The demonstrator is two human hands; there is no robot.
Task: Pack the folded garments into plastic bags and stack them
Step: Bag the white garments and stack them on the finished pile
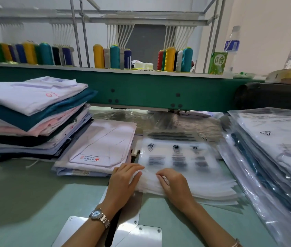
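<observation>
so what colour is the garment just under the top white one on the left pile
Teal garment, clearest in the head view.

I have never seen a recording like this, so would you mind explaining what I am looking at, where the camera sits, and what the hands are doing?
No robot here: this is one picture from a camera worn on a person's head, looking forward and down at their own hands. The left hand, wearing a wristwatch, rests on the near edge of a stack of empty plastic bags. The right hand curls its fingers onto that edge, apparently pinching the top bag. On the table, at left, stands a pile of folded garments, with one folded white garment beside the bags. On the right lie already bagged garments. Behind, thread spools stand on a green machine.
</observation>
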